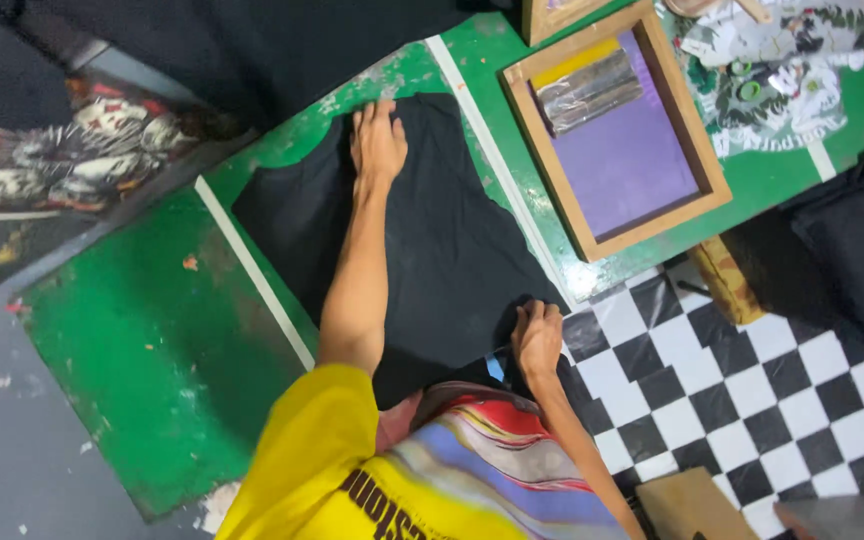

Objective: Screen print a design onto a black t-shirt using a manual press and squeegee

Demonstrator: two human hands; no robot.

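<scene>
Black garment [442,250] spread flat on green table [152,350], between white guide lines. Left hand [377,145] reaches to far edge, palm down, fingers splayed, open, gripping nothing: likely pinning cloth flat. Right hand [537,335] curled at near edge, closed on fabric, seemingly pulling it taut. Wooden printing frame [617,130], purple mesh, sits just beside garment, apart.

Screen-printing workshop: wooden-framed purple screen [620,135] on paint-scuffed green table [157,350], black garment [452,240] spread flat.
</scene>
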